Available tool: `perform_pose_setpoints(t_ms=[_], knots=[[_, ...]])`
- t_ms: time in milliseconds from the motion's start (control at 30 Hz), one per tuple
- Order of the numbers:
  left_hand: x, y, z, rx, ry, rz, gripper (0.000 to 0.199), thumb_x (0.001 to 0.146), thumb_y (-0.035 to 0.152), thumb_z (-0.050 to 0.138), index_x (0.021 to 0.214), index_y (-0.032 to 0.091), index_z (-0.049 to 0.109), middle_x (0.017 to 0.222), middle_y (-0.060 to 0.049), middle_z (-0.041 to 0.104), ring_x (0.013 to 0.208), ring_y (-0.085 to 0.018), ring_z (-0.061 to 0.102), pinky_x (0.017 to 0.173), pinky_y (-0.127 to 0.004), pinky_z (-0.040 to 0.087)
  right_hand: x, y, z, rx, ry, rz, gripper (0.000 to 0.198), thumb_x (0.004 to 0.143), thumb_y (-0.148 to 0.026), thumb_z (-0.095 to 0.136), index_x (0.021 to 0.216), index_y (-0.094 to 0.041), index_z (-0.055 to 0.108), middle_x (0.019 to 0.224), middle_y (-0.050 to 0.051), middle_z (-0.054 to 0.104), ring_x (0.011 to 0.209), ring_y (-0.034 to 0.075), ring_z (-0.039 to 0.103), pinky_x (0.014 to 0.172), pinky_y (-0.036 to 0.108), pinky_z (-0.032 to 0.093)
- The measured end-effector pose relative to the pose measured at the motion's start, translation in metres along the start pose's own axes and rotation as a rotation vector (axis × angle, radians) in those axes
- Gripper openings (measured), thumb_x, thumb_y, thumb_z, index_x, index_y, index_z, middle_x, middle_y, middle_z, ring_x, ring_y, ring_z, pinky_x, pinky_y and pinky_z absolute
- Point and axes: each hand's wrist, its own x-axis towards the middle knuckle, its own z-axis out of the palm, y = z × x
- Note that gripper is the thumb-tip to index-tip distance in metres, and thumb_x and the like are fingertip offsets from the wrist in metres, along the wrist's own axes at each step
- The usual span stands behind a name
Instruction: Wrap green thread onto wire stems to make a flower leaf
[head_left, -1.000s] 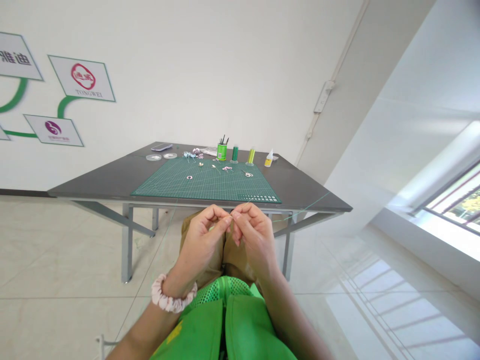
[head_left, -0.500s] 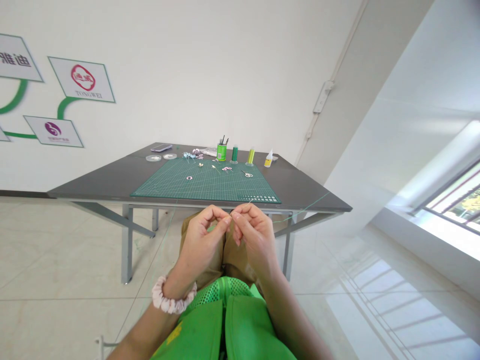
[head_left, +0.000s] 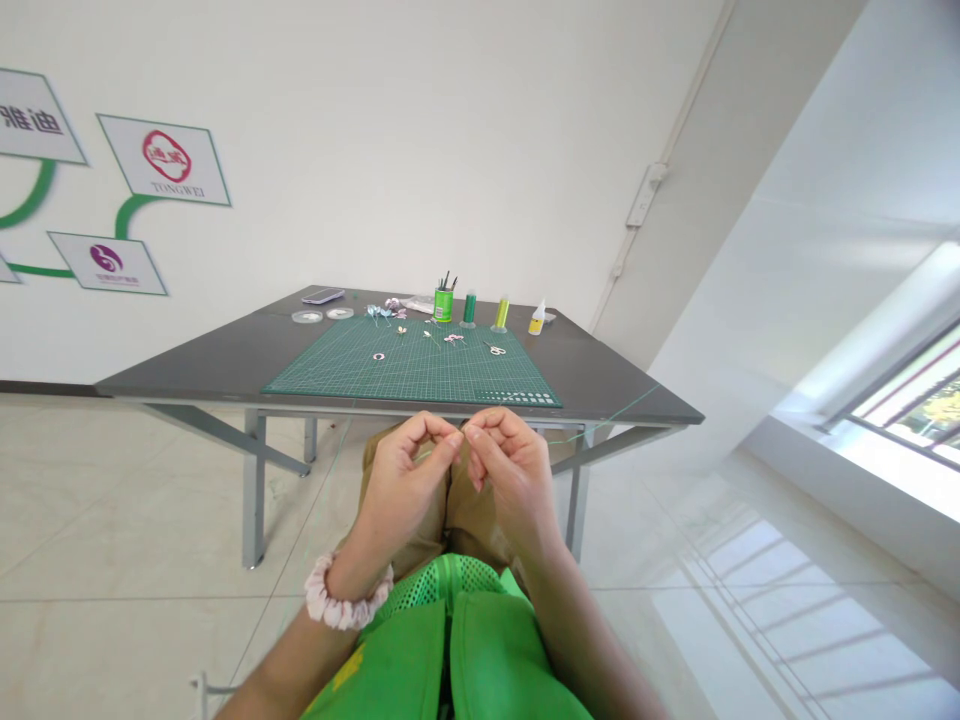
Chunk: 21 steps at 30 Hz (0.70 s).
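My left hand (head_left: 409, 475) and my right hand (head_left: 514, 475) meet in front of the table edge, above my lap. Thumb and forefinger are pinched on each, the fingertips almost touching. A thin green thread (head_left: 619, 412) crosses the table's right corner and runs towards my right hand. A bit of pale green also shows in the palm of my left hand. What lies right between the fingertips is too small to make out clearly. Beyond the hands is a green cutting mat (head_left: 405, 375), with a small ring-shaped piece (head_left: 379, 357) and white-handled scissors (head_left: 496, 350) on it.
At the back of the dark table (head_left: 202, 355) stand a green can of tools (head_left: 443, 305), a dark green thread spool (head_left: 469, 309), a yellow-green spool (head_left: 501, 314) and a glue bottle (head_left: 537, 318). Small flower pieces (head_left: 379, 312), two clear spools (head_left: 307, 317) and a phone (head_left: 323, 296) lie further left.
Both hands stay pinched at nearly the same spot, with only a slight shift of the right fingers. The things on the table have not moved.
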Motion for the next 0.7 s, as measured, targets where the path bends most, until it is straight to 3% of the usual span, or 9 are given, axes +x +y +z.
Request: perform_pose_setpoints(t_ms=[167, 400, 700], knots=[[0.0005, -0.0034, 0.0009, -0.17, -0.045, -0.039, 0.022, 0.08, 0.029, 0.061, 0.06, 0.018, 0.057, 0.059, 0.0, 0.055, 0.064, -0.015, 0.051, 0.067, -0.028, 0.041, -0.0011, -0.0009, -0.0024, -0.006, -0.005, -0.015, 0.011, 0.081, -0.026, 0.061, 0.072, -0.019, 0.058, 0.046, -0.008, 0.047, 0.038, 0.007, 0.035, 0.04, 0.021, 0.027], [0.0016, -0.0005, 0.0013, -0.346, -0.181, -0.193, 0.029, 0.077, 0.034, 0.064, 0.055, 0.017, 0.055, 0.057, -0.001, 0.053, 0.061, -0.015, 0.05, 0.065, -0.029, 0.041, -0.0012, -0.0031, -0.002, 0.0, -0.048, -0.029, 0.01, 0.08, -0.024, 0.06, 0.072, -0.019, 0.058, 0.046, -0.007, 0.049, 0.038, 0.007, 0.036, 0.039, 0.02, 0.028], [0.0018, -0.003, -0.0017, -0.436, -0.249, -0.269, 0.026, 0.079, 0.031, 0.062, 0.058, 0.016, 0.056, 0.06, 0.0, 0.053, 0.063, -0.014, 0.05, 0.067, -0.029, 0.043, 0.0001, -0.0022, -0.0023, 0.015, -0.087, -0.068, 0.009, 0.081, -0.024, 0.059, 0.073, -0.019, 0.058, 0.048, -0.006, 0.054, 0.037, 0.006, 0.037, 0.038, 0.019, 0.028]])
